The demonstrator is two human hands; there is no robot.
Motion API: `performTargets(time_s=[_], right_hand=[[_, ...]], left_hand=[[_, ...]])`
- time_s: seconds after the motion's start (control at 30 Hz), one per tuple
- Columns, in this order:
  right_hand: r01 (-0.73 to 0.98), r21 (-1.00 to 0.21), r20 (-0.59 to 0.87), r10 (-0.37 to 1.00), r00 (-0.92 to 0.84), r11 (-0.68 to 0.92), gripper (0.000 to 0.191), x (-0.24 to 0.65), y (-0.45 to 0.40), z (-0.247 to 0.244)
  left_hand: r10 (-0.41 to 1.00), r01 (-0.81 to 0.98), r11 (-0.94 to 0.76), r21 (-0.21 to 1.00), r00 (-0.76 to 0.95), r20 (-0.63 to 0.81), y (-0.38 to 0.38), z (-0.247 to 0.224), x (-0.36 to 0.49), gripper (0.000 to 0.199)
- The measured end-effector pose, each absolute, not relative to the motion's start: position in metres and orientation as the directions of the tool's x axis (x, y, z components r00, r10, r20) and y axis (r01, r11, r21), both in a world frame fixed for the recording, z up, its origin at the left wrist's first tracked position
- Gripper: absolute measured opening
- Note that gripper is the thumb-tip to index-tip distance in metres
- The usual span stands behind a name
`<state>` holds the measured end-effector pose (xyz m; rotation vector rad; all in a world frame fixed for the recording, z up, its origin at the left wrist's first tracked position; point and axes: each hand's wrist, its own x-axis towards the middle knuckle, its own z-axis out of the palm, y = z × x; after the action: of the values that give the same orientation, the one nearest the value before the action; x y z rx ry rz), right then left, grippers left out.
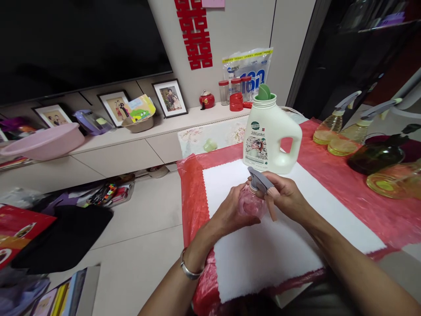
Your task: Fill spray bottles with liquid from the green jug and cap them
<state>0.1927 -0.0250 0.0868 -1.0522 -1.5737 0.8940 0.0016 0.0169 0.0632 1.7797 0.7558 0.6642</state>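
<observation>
Wrapped round the clear pink body of a spray bottle is my left hand, above a white cloth. My right hand grips the bottle's grey spray head, which sits at the bottle's neck; whether it is screwed tight I cannot tell. A pinkish trigger hangs below the head. Just beyond my hands stands a pale green detergent jug, its mouth uncapped with a green piece showing at the top.
Several yellowish spray bottles and a dark green bottle stand at right on the red plastic sheet. Along the wall, a shelf bears framed photos, a red teapot, jars and a pink basin.
</observation>
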Motion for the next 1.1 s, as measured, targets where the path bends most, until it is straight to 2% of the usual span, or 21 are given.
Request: performTargets(time_s=[0.1, 0.23, 0.3, 0.43, 0.57, 0.63, 0.83, 1.1], right_hand=[[0.198, -0.918, 0.325, 0.938, -0.118, 0.343, 0.041, 0.193, -0.026, 0.088], [0.179, -0.924, 0.319, 0.94, -0.124, 0.337, 0.041, 0.194, -0.027, 0.086], [0.167, -0.927, 0.317, 0.939, -0.132, 0.336, 0.043, 0.193, -0.026, 0.085], [0.166, -0.926, 0.318, 0.939, -0.134, 0.338, 0.048, 0.191, -0.025, 0.085], [0.202, -0.917, 0.328, 0.938, -0.113, 0.344, 0.044, 0.191, -0.026, 0.087], [0.22, -0.911, 0.335, 0.937, -0.102, 0.35, 0.038, 0.19, -0.026, 0.088], [0.252, -0.887, 0.378, 0.922, -0.082, 0.387, 0.035, 0.188, -0.026, 0.086], [0.313, -0.843, 0.441, 0.895, -0.059, 0.437, 0.029, 0.184, -0.026, 0.084]], left_hand=[[0.746, 0.343, -0.32, 0.883, 0.666, 0.011, 0.015, 0.069, -0.01, 0.067], [0.734, 0.414, -0.35, 0.84, 0.679, -0.029, 0.013, 0.073, -0.026, 0.069], [0.762, 0.438, -0.347, 0.829, 0.647, -0.023, 0.012, 0.078, -0.031, 0.063], [0.881, 0.341, -0.28, 0.897, 0.463, 0.099, 0.007, 0.094, -0.027, 0.036], [0.898, 0.114, -0.287, 0.951, 0.379, 0.225, 0.0, 0.105, -0.008, 0.024], [0.891, 0.07, -0.308, 0.949, 0.37, 0.262, -0.002, 0.106, 0.0, 0.023], [0.914, 0.093, -0.28, 0.956, 0.331, 0.236, -0.002, 0.108, 0.012, 0.019], [0.959, 0.191, -0.239, 0.952, 0.201, 0.2, -0.007, 0.105, 0.03, 0.027]])
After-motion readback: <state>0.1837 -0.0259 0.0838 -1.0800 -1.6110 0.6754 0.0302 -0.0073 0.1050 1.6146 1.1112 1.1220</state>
